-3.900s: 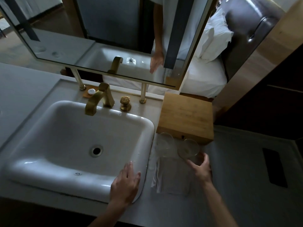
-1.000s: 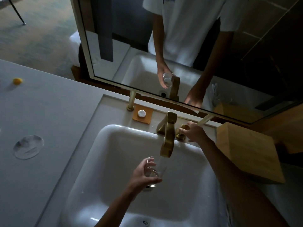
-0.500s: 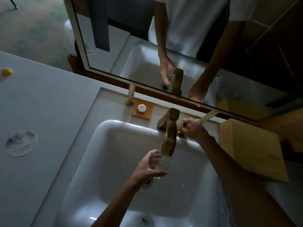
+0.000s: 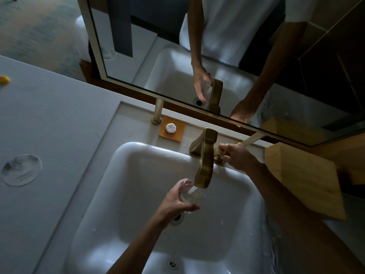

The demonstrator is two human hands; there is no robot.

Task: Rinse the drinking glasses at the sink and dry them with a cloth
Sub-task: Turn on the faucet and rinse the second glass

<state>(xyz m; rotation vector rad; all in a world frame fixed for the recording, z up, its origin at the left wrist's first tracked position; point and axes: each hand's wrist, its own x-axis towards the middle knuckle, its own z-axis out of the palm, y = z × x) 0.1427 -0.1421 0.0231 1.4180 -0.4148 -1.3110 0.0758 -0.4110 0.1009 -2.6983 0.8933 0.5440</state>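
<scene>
One glass went under the tap while the other hand worked the handle.

Held tilted just below the brass faucet [image 4: 204, 161] spout, over the sink [image 4: 138, 155] basin near the drain, the drinking glass [image 4: 192, 194] met a white stream of water, its mouth angled toward the spout, probably so the rinse would reach the inside. The left hand [image 4: 175, 202] was curled partly round the glass from its far side of the faucet, fingers and thumb closed on the wall. The right hand [image 4: 236, 158], just beside the faucet base, was closed on the tap handle [image 4: 219, 155], presumably to set the flow. No cloth was in view.
</scene>
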